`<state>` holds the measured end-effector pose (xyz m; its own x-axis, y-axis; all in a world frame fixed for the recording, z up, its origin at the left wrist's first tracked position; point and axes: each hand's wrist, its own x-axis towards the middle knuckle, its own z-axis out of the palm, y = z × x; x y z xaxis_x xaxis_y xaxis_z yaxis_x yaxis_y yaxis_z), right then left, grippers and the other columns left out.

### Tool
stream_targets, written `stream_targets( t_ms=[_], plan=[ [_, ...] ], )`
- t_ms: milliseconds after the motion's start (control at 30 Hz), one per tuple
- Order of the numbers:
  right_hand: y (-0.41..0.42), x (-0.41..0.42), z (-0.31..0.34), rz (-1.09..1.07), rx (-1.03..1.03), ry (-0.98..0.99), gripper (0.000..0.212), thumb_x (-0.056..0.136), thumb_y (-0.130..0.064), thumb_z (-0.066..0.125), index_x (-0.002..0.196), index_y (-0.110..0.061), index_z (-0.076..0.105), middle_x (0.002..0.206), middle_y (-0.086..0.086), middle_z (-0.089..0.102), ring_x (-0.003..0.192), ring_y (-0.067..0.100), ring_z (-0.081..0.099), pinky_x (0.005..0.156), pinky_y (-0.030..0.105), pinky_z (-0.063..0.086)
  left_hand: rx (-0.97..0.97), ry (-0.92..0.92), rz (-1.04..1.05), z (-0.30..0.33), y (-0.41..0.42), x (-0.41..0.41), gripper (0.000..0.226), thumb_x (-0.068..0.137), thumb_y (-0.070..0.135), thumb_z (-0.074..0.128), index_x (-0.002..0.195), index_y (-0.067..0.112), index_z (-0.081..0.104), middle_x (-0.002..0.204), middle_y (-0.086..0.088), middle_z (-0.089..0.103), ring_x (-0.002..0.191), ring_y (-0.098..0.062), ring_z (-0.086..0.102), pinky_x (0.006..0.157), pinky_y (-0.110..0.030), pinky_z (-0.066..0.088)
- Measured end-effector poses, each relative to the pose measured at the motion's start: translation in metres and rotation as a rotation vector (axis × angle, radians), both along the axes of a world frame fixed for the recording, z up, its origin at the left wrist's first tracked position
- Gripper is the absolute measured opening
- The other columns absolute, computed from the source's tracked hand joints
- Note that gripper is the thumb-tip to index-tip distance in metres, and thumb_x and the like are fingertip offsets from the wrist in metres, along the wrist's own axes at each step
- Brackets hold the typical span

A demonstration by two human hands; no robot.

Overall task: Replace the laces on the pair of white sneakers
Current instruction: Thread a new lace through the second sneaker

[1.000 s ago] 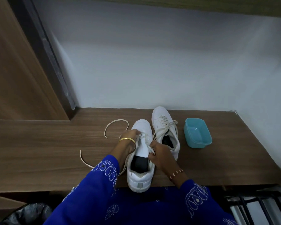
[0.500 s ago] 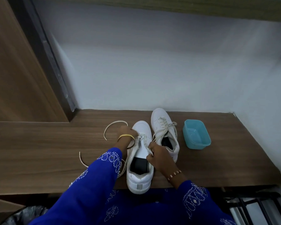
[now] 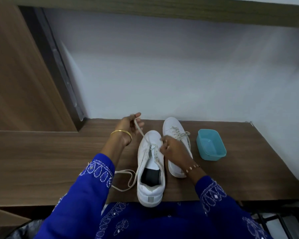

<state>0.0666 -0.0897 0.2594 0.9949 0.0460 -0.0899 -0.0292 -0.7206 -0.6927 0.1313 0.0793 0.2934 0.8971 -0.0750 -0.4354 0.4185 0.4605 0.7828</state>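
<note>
Your left hand (image 3: 130, 125) is raised above the wooden table (image 3: 41, 161), just left of the near sneaker's toe; its fingers pinch a cream lace (image 3: 139, 129), which runs taut and slanting down from your fingertips to the front eyelets of the near sneaker (image 3: 151, 169); a gold bangle (image 3: 121, 133) sits on that wrist. Your right hand (image 3: 173, 150) rests over the gap between the two shoes, fingers curled at the near sneaker's right eyelet row; it seems to pinch the lace there, though the contact is too small to be sure; a beaded bracelet (image 3: 191, 168) circles that wrist. The near sneaker stands upright with its heel at the table's front edge and toe pointing away from you; only its front eyelets are threaded, and its dark insole shows through the open mouth. The far sneaker (image 3: 175, 133) stands just to the right and a little further back, touching or nearly touching the first, fully laced, its lace ends hanging loose. A slack loop of lace (image 3: 128, 180) lies on the table left of the near sneaker's heel, partly under your blue embroidered sleeve (image 3: 86, 190); a turquoise plastic tub (image 3: 212, 152) sits to the right of the far sneaker, apart from it.
</note>
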Motion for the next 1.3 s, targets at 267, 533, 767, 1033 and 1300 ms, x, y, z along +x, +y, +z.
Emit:
stream_targets(
  t_ms=[267, 533, 767, 1033, 1300],
  plan=[
    [0.017, 0.054, 0.045, 0.219, 0.121, -0.213, 0.064, 0.079, -0.001, 0.057, 0.132, -0.036, 0.046, 0.113, 0.005, 0.053, 0.092, 0.019, 0.055, 0.076, 0.024, 0.043, 0.209, -0.273, -0.475, 0.051, 0.003, -0.012, 0.035, 0.099, 0.023, 0.035, 0.082, 0.010, 0.063, 0.057, 0.003, 0.058, 0.049, -0.013, 0.058, 0.053, -0.021, 0.052],
    [0.013, 0.035, 0.030, 0.163, 0.321, -0.065, 0.023, 0.092, -0.022, 0.057, 0.082, -0.004, 0.067, 0.087, 0.010, 0.065, 0.088, 0.021, 0.060, 0.085, 0.034, 0.044, 0.144, -0.278, -0.582, 0.043, 0.014, -0.018, 0.033, 0.098, 0.020, 0.033, 0.077, 0.009, 0.056, 0.048, 0.004, 0.048, 0.038, -0.008, 0.042, 0.043, -0.018, 0.040],
    [-0.023, 0.015, 0.044, 0.012, 0.294, -0.042, 0.039, 0.097, -0.031, 0.045, 0.062, -0.014, 0.049, 0.052, 0.001, 0.052, 0.040, 0.000, 0.049, 0.061, 0.018, 0.046, 0.469, -0.195, -0.107, 0.017, 0.048, -0.009, 0.036, 0.095, 0.024, 0.042, 0.060, 0.014, 0.046, 0.037, 0.009, 0.033, 0.033, -0.009, 0.026, 0.043, -0.021, 0.022],
    [-0.002, 0.006, 0.050, 0.080, -0.047, -0.017, 0.033, 0.098, -0.029, 0.035, 0.079, -0.006, 0.050, 0.066, 0.001, 0.049, 0.062, 0.013, 0.045, 0.059, 0.028, 0.033, 1.310, -0.451, -0.203, -0.014, 0.008, -0.029, 0.040, 0.089, 0.001, 0.047, 0.128, 0.001, 0.051, 0.128, -0.022, 0.053, 0.118, -0.033, 0.049, 0.095, -0.030, 0.036],
    [0.013, 0.000, 0.042, 0.120, -0.229, 0.047, 0.026, 0.095, -0.020, 0.040, 0.071, -0.011, 0.042, 0.068, 0.003, 0.047, 0.070, 0.020, 0.047, 0.065, 0.032, 0.036, 1.047, -0.606, -0.548, -0.025, -0.010, -0.048, 0.019, 0.092, 0.008, 0.052, 0.098, 0.001, 0.067, 0.109, -0.013, 0.066, 0.094, -0.015, 0.059, 0.077, -0.015, 0.038]
  ],
)
